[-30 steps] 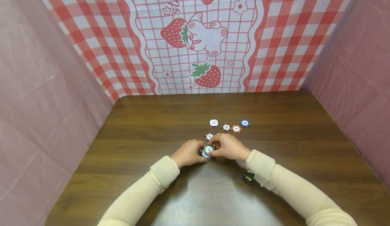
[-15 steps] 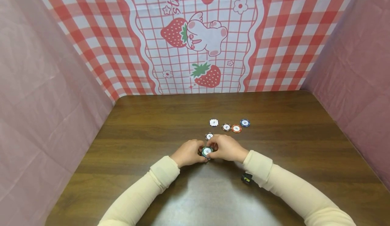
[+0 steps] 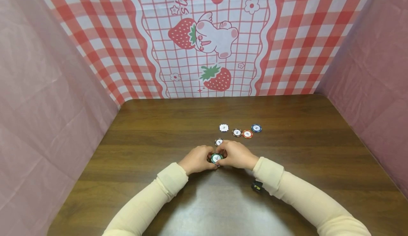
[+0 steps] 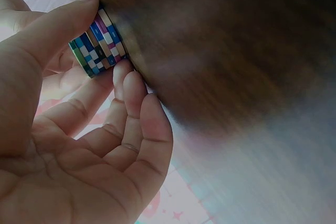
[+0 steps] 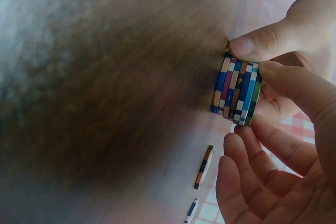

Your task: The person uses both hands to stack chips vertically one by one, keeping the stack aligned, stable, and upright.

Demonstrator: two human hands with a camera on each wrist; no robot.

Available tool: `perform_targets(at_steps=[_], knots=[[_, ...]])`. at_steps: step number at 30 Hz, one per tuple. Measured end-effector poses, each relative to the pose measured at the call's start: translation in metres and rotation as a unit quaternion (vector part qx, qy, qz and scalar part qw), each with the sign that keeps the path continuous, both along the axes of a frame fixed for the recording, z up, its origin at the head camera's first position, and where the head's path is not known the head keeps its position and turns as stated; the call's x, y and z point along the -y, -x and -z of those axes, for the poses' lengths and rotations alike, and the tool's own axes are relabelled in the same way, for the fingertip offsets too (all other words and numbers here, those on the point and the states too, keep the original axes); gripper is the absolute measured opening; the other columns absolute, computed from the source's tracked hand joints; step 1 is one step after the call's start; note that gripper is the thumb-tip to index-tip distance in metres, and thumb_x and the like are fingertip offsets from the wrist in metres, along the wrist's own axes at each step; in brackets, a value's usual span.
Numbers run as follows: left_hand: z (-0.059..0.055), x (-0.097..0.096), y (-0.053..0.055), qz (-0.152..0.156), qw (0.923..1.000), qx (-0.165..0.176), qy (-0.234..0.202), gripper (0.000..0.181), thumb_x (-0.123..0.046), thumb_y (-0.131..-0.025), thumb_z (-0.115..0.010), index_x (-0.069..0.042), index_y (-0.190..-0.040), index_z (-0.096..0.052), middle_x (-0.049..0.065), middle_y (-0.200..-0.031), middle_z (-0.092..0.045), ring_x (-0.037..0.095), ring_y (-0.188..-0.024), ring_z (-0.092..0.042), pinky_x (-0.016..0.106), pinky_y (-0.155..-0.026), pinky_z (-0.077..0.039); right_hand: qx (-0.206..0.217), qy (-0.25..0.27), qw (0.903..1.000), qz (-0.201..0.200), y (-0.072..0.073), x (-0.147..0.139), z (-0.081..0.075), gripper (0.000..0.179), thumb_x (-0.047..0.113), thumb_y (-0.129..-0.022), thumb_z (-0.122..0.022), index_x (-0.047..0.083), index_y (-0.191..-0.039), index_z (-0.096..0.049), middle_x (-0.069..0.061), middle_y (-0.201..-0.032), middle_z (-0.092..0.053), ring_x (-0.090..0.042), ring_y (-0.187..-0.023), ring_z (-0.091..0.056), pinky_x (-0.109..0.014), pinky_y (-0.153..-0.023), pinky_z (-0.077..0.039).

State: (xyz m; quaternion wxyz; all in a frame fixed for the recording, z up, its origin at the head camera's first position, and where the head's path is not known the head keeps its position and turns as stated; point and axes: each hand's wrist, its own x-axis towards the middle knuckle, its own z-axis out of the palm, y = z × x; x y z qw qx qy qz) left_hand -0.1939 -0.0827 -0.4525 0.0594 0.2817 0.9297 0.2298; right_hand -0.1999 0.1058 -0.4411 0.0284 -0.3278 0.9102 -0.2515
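Between the two hands a short stack of poker chips [image 5: 236,87] stands on the wooden table, its edges striped blue, white, purple and tan. A green poker chip [image 3: 216,158] tops it, lined up with those below. My left hand [image 3: 197,159] holds the stack from the left, thumb on the near side and fingertips on the far side. From the right, my right hand [image 3: 237,154] pinches the green chip, its thumb [image 5: 278,74] at the top edge of the pile. In the left wrist view the stack's edge [image 4: 100,45] shows between thumb and fingers.
Just beyond the right fingers lies a black-edged chip [image 3: 218,142], partly covered. Farther back are a white chip [image 3: 224,127], another dark chip [image 3: 237,132], a red chip [image 3: 247,134] and a blue chip [image 3: 256,128]. A strawberry-print cloth [image 3: 216,45] hangs behind the table [image 3: 153,122].
The green chip has shifted slightly left and toward the person, from off-centre to squarely over the stack. My right hand moved left with it; the left hand stayed in place.
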Motion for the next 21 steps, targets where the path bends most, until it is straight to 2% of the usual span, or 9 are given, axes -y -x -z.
perform_targets(at_steps=[16,21], knots=[[0.0011,-0.0002,0.0000,0.000,1.0000,-0.002,0.000,0.029,-0.027,-0.071,-0.084,-0.013,-0.086,-0.064,-0.003,-0.076,-0.064,0.007,-0.069,-0.051,0.023,-0.062,-0.041,0.004,0.014,0.9999,-0.004,0.0012,-0.0010,0.0018,0.026,0.024,-0.071,-0.082,0.012,-0.092,-0.073,0.003,-0.081,-0.065,-0.008,-0.071,-0.058,-0.019,-0.064,-0.046],[0.0009,-0.0003,-0.0002,0.000,1.0000,-0.004,0.001,0.028,-0.026,-0.071,-0.084,-0.013,-0.086,-0.064,-0.003,-0.077,-0.063,0.007,-0.069,-0.051,0.023,-0.062,-0.041,0.021,0.033,0.9992,-0.002,0.0031,-0.0021,0.0020,0.024,0.024,-0.074,-0.081,0.012,-0.094,-0.073,0.003,-0.083,-0.067,-0.009,-0.073,-0.060,-0.018,-0.066,-0.046]])
